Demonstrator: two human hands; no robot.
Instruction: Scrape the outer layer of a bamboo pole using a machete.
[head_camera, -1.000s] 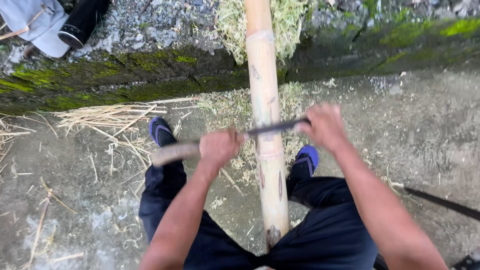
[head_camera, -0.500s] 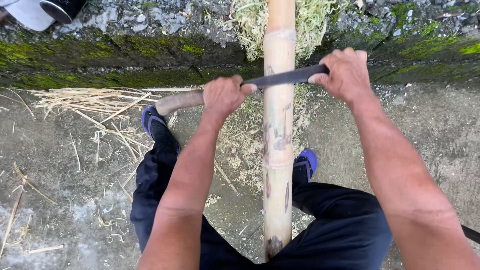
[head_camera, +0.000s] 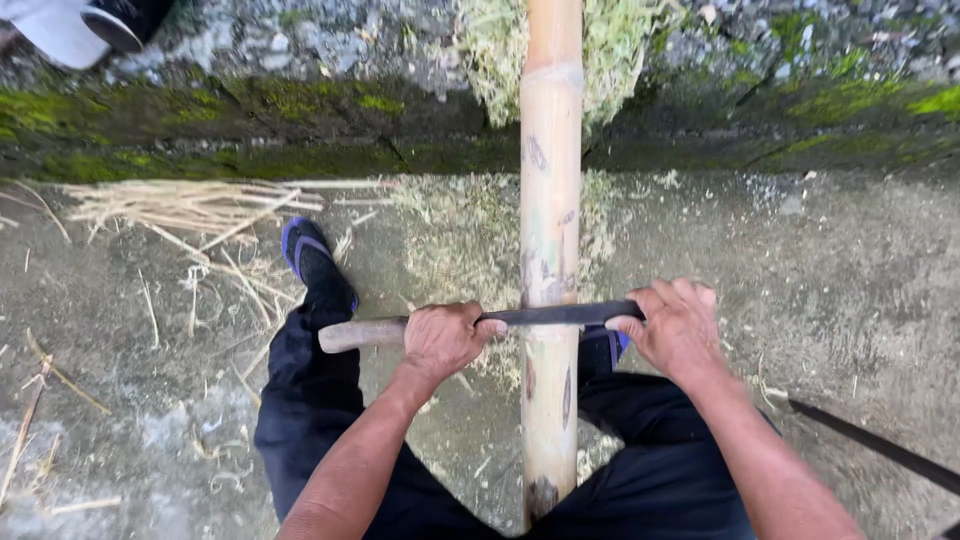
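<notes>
No package, label, sign or screen shows anywhere about either hand, whether near the hands, beyond them or to either side of them.

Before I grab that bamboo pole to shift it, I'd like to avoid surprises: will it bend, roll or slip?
The bamboo pole is thick, straight and jointed, so probably stiff. Being round and smooth-skinned, it would likely roll on the concrete ground and might feel slick. It runs from between the person's legs up onto the mossy curb, so expect an unwieldy length.
</notes>
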